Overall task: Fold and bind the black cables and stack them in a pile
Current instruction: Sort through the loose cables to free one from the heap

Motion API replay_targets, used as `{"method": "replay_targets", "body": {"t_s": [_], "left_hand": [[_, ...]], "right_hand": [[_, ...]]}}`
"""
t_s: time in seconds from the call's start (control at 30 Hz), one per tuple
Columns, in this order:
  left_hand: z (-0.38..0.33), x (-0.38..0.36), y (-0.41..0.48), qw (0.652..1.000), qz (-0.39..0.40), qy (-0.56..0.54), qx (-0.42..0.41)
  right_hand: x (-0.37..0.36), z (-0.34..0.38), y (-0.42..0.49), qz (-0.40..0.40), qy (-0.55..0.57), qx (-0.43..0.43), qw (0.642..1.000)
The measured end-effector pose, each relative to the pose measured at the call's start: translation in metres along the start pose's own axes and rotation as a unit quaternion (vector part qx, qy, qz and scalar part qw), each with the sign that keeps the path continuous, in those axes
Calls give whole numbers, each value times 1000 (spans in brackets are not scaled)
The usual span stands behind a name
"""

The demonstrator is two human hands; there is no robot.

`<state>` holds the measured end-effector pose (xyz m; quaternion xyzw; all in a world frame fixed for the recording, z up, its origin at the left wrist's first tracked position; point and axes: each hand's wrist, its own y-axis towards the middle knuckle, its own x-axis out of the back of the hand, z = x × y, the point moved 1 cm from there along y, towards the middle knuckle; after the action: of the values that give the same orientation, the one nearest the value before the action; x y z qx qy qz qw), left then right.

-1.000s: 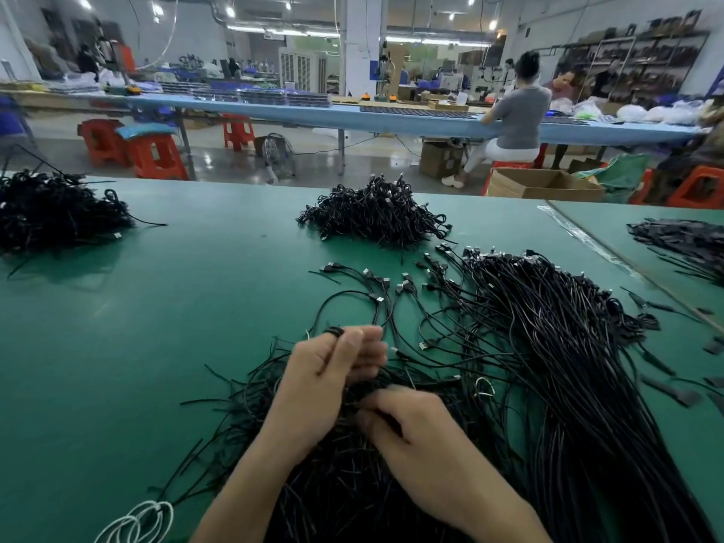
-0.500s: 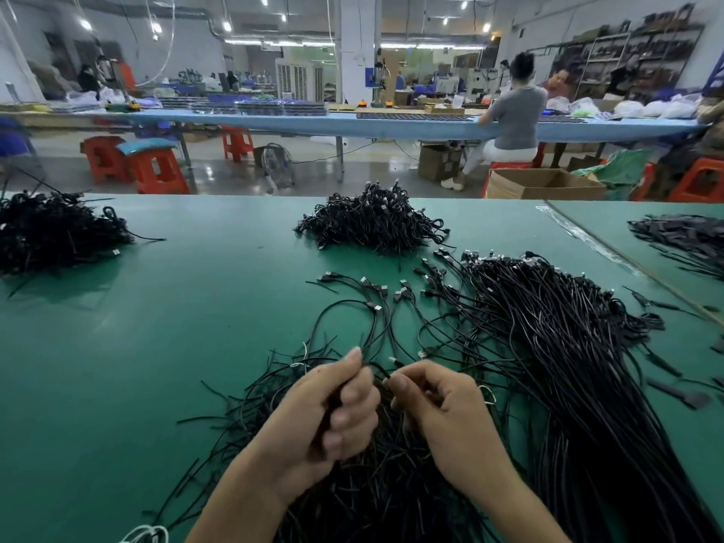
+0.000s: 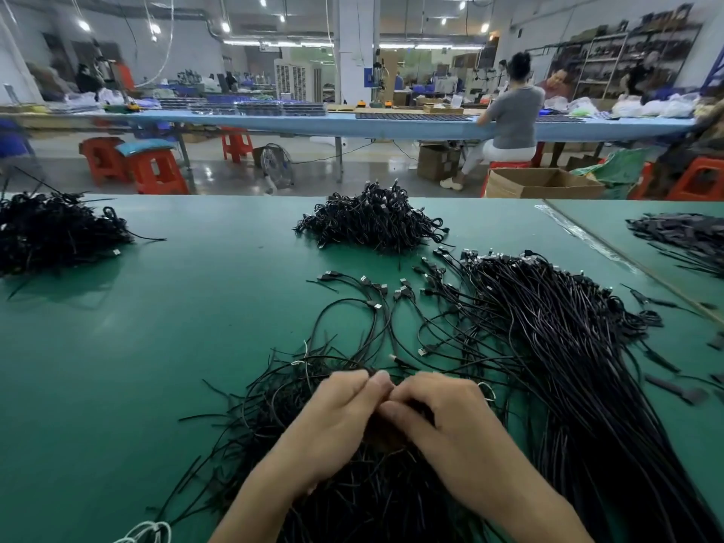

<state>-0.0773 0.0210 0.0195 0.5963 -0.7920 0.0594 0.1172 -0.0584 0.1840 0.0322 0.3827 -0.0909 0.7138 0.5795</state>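
My left hand (image 3: 333, 421) and my right hand (image 3: 446, 417) meet fingertip to fingertip low in the middle, both curled round a folded black cable (image 3: 370, 372) that they mostly hide. Beneath them lies a heap of black ties and cables (image 3: 352, 499). A long sheaf of loose black cables (image 3: 556, 346) with plug ends fans out to the right. A pile of bound cables (image 3: 372, 223) sits further back at the centre of the green table (image 3: 156, 346).
Another black cable heap (image 3: 55, 233) lies at far left, and a darker pile (image 3: 681, 237) on the adjoining table at right. White ties (image 3: 149, 533) poke in at the bottom edge. Loose black ties (image 3: 674, 389) are scattered right. A seated person (image 3: 509, 119) works at the blue bench behind.
My hands have closed together around the cable; the right hand has come up against the left. The view tilted slightly downward.
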Motion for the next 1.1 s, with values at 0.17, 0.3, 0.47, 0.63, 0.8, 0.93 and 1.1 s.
{"method": "replay_targets", "body": {"t_s": [0.17, 0.3, 0.47, 0.63, 0.8, 0.93, 1.1], "left_hand": [[-5, 5, -6, 994, 82, -30, 61], [-6, 14, -8, 979, 151, -133, 38], [-8, 18, -11, 978, 125, -158, 53], [-2, 8, 0, 997, -71, -34, 8], [-6, 1, -2, 943, 40, -308, 121], [0, 0, 1, 971, -49, -187, 140], [4, 15, 6, 966, -169, -174, 92]], "right_hand": [[9, -8, 12, -47, 124, -23, 991], [9, -9, 19, 74, 300, -19, 951], [7, -4, 25, 85, 252, -15, 964], [4, 0, 30, 30, 143, -6, 989], [-8, 9, 35, -30, 131, 13, 991], [-8, 2, 33, -42, 98, 9, 994], [-5, -29, 15, 95, -61, -64, 992]]}}
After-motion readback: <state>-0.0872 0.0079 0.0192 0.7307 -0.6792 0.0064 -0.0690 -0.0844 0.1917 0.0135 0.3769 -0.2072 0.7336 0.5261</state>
